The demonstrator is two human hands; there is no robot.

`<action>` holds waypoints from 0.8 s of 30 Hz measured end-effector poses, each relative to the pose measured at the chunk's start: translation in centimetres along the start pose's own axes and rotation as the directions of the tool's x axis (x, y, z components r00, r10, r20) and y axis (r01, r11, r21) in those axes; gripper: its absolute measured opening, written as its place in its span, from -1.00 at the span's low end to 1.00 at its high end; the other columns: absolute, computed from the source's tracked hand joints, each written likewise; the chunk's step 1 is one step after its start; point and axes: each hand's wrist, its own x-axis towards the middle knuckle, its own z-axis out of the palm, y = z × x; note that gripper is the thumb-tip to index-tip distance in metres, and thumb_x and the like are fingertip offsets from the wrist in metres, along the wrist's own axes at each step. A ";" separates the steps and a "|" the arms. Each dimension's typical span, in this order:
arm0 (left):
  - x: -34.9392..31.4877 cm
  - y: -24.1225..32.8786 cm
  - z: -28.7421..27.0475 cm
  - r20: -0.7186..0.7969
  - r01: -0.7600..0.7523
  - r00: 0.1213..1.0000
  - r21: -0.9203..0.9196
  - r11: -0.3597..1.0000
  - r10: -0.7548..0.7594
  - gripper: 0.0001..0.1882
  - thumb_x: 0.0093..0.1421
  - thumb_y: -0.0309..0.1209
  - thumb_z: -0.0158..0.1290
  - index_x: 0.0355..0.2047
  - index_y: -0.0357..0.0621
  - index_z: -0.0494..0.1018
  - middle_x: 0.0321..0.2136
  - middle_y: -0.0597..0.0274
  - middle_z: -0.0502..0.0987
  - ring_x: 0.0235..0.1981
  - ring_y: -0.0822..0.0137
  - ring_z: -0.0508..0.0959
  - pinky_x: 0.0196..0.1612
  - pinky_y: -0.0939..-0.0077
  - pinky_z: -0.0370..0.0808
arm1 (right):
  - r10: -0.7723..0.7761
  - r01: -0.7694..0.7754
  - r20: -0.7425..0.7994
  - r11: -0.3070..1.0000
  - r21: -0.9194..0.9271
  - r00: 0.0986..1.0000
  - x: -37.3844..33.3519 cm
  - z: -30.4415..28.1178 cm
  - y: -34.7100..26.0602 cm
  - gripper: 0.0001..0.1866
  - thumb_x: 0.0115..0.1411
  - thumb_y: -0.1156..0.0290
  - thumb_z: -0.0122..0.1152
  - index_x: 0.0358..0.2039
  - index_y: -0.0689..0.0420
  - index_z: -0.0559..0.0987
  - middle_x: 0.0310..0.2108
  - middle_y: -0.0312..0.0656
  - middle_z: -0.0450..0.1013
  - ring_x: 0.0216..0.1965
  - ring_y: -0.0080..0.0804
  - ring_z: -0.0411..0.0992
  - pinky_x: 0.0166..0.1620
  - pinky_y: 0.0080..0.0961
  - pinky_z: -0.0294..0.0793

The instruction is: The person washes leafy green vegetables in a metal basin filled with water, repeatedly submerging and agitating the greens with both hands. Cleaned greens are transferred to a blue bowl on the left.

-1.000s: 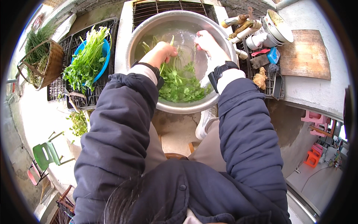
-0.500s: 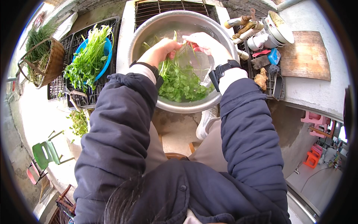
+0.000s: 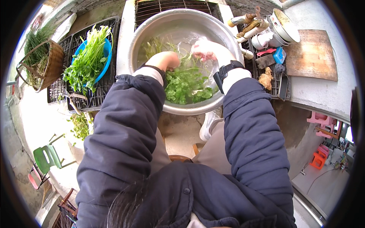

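A wide metal basin [image 3: 182,111] of water stands in front of me. Leafy greens with thin stalks [image 3: 188,85], like celery or coriander, float in it, leaves toward me. My left hand [image 3: 165,60] is curled down at the left side of the bunch, closed on the stalks, its fingertips mostly hidden. Over the water at the right, my right hand [image 3: 206,50] has its fingers bent together at the stalk ends. Slight blur and splashing hide what it grips, if anything.
Left of the basin, a blue bowl [image 3: 108,60] of similar greens sits on black crates [image 3: 100,99]. Farther left stands a wicker basket [image 3: 54,62] of thin grassy greens. To the right are a wooden board [image 3: 311,57], stacked pots [image 3: 283,28] and a blue box [image 3: 280,56].
Both hands have dropped lower and moved slightly apart, from pinching stalks close together above the water. The water is now stirred, and some stalks lie spread behind my left hand.
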 end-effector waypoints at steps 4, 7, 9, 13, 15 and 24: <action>-0.6 -0.3 0.1 -0.108 -0.055 0.992 0.038 0.998 0.059 -0.76 0.04 -0.51 -0.08 -0.43 -0.36 0.57 -0.49 -0.05 0.59 -0.52 0.05 0.57 -0.48 0.15 0.44 | -0.104 -0.091 -0.371 0.877 -0.472 0.923 -0.1 0.8 -1.4 -0.71 0.17 0.31 0.12 -0.19 0.25 0.49 -0.34 -0.01 0.55 -0.37 -0.20 0.53 -0.27 -0.32 0.55; -0.3 -0.6 0.2 -0.010 -0.055 0.998 0.249 0.967 0.059 -0.72 0.05 -0.44 -0.01 -0.26 -0.30 0.58 -0.28 -0.13 0.57 -0.28 -0.03 0.59 -0.24 0.14 0.49 | -0.421 -0.185 -0.589 0.684 -0.706 0.690 1.5 2.0 -4.3 -0.75 0.19 0.43 0.02 -0.16 0.29 0.43 -0.22 0.12 0.50 -0.16 0.02 0.48 -0.07 -0.21 0.50; -0.1 -0.9 0.5 0.072 -0.029 0.997 0.351 0.936 0.003 -0.68 0.07 -0.40 0.03 -0.19 -0.26 0.58 -0.18 -0.15 0.56 -0.18 -0.05 0.59 -0.14 0.14 0.51 | -0.661 -0.051 -0.481 0.559 -0.828 0.576 1.8 2.4 -6.1 -0.75 0.20 0.47 -0.02 -0.12 0.30 0.39 -0.17 0.12 0.47 -0.10 0.00 0.45 -0.03 -0.23 0.48; -0.5 -2.0 0.5 0.125 0.013 0.990 0.365 0.931 -0.063 -0.70 0.08 -0.34 0.10 -0.20 -0.22 0.60 -0.21 -0.09 0.59 -0.20 -0.01 0.60 -0.13 0.15 0.51 | -0.812 0.075 -0.228 0.315 -0.946 0.537 1.2 3.1 -7.6 -0.71 0.23 0.48 -0.08 -0.04 0.25 0.34 -0.13 0.08 0.42 -0.06 0.00 0.42 -0.02 -0.22 0.48; -0.8 -2.4 0.1 0.110 0.019 0.992 0.313 0.950 -0.056 -0.70 0.09 -0.33 0.11 -0.20 -0.21 0.60 -0.23 -0.07 0.60 -0.21 0.02 0.61 -0.12 0.16 0.51 | -0.789 0.184 -0.119 0.282 -0.942 0.603 0.4 3.5 -7.0 -0.71 0.23 0.47 -0.08 -0.03 0.21 0.34 -0.12 0.04 0.42 -0.08 0.01 0.42 -0.03 -0.22 0.48; -4.5 -2.5 -6.0 -0.673 -0.400 0.736 -0.352 0.846 0.067 -0.69 0.26 -0.09 0.04 -0.32 -0.07 0.54 -0.51 0.36 0.58 -0.64 0.49 0.48 -0.53 0.53 0.47 | -0.437 0.212 -0.132 0.652 -0.728 0.890 -2.3 2.6 -11.5 -0.83 0.20 0.32 0.18 -0.24 0.11 0.55 -0.40 -0.18 0.53 -0.43 -0.43 0.47 -0.28 -0.46 0.48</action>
